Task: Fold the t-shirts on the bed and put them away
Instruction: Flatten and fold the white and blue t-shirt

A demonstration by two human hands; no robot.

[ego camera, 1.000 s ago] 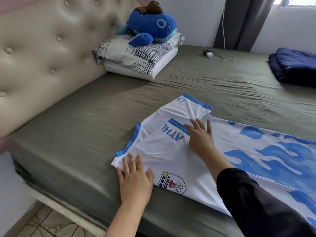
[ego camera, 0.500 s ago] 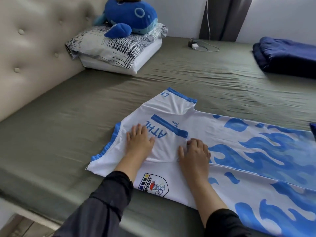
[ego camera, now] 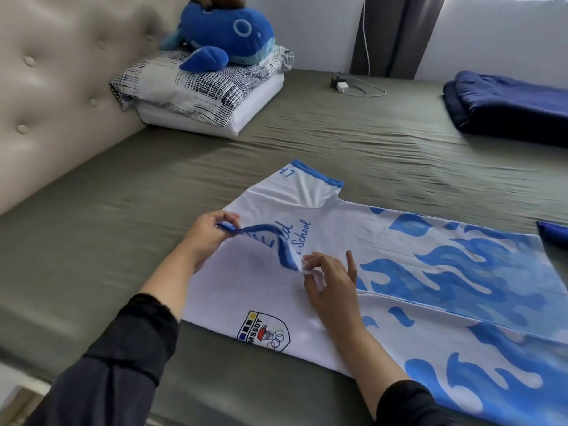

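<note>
A white t-shirt (ego camera: 384, 241) with blue flame print and a crest lies spread across the grey-green bed (ego camera: 123, 229), collar end toward the headboard. My left hand (ego camera: 209, 232) pinches the blue-trimmed edge of a sleeve and holds it lifted off the shirt. My right hand (ego camera: 329, 278) pinches the white cloth at the sleeve's other end, index finger pointing up. The far sleeve (ego camera: 310, 182) lies flat. A corner of another blue garment (ego camera: 553, 236) shows at the right edge.
A padded headboard (ego camera: 61, 87) runs along the left. A patterned pillow (ego camera: 203, 87) carries a blue whale plush (ego camera: 224, 32). A charger with cable (ego camera: 342, 86) lies by the wall. A folded navy blanket (ego camera: 507, 106) sits at the far right.
Both hands were pressing flat on the folded-in sleeve; now they pinch it and lift it open, uncovering blue script lettering underneath. The camera has come closer.
</note>
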